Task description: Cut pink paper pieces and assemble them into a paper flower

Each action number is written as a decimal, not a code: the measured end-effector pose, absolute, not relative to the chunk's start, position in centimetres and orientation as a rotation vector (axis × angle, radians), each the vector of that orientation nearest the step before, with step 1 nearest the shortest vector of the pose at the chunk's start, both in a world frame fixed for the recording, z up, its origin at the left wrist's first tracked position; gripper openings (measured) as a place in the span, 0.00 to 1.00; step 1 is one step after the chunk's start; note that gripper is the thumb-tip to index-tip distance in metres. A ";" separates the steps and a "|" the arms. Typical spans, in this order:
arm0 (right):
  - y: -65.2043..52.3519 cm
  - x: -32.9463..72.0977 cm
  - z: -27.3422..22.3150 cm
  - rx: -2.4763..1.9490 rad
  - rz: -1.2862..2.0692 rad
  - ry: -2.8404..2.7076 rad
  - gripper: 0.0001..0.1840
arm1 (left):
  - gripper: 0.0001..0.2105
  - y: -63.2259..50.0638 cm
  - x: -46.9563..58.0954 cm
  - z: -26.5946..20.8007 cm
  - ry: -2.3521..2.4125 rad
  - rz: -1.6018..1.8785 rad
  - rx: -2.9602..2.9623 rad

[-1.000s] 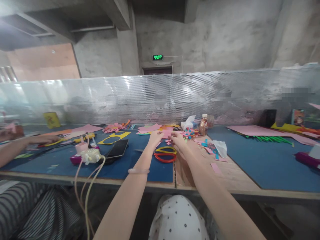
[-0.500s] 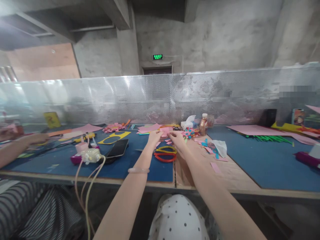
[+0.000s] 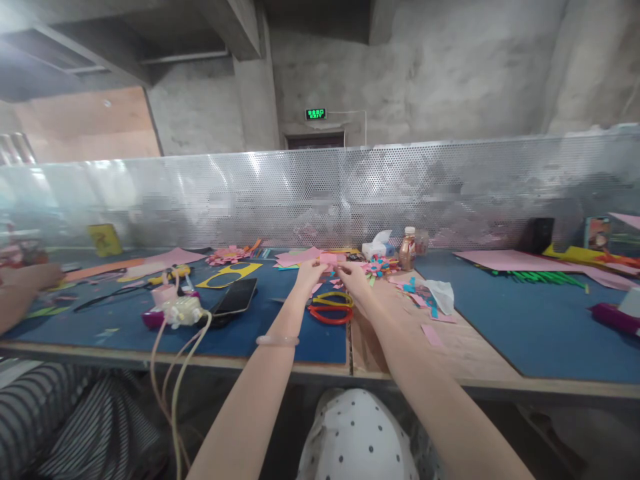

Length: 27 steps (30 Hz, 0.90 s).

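A small piece of pink paper (image 3: 332, 259) is held between my two hands above the far half of the table. My left hand (image 3: 311, 271) pinches its left side, and my right hand (image 3: 353, 271) grips the right side; the fingertips are partly hidden. Below them lie scissors with yellow and red handles (image 3: 331, 315), their blades passing under my left wrist. Beside my right hand sits a blue and pink paper flower (image 3: 380, 266). More pink paper sheets (image 3: 297, 257) lie behind my left hand.
Left of me are a black phone (image 3: 236, 297), a power strip with plugs (image 3: 181, 311) and a yellow cut-out sheet (image 3: 230, 275). To the right are paper scraps (image 3: 431, 335), a tissue (image 3: 441, 295) and a bottle (image 3: 407, 249). A co-worker's arm (image 3: 23, 290) reaches in at far left.
The pink paper between my hands now looks narrower and folded over, while my hands stay in nearly the same place. The co-worker's arm at the left has drawn back leftward.
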State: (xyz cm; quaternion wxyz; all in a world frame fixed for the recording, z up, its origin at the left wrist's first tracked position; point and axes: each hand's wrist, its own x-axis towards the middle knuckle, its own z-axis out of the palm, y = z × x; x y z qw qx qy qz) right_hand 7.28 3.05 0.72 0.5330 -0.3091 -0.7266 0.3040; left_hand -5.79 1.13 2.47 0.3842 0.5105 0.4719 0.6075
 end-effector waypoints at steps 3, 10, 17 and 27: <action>3.2 7.2 0.5 -0.747 0.675 -1.761 0.18 | 0.03 1.1 -5.8 2.6 1.203 1.544 1.270; 3.3 7.2 0.4 -0.815 0.351 -1.876 0.17 | 0.03 1.0 -5.7 2.8 1.160 1.569 1.162; 1.9 7.6 1.1 -1.034 -0.013 -2.115 0.24 | 0.04 1.3 -5.7 2.8 1.109 1.559 1.085; 0.1 7.3 1.6 -1.353 -0.316 -2.320 0.31 | 0.17 1.1 -5.5 2.9 1.028 1.516 1.100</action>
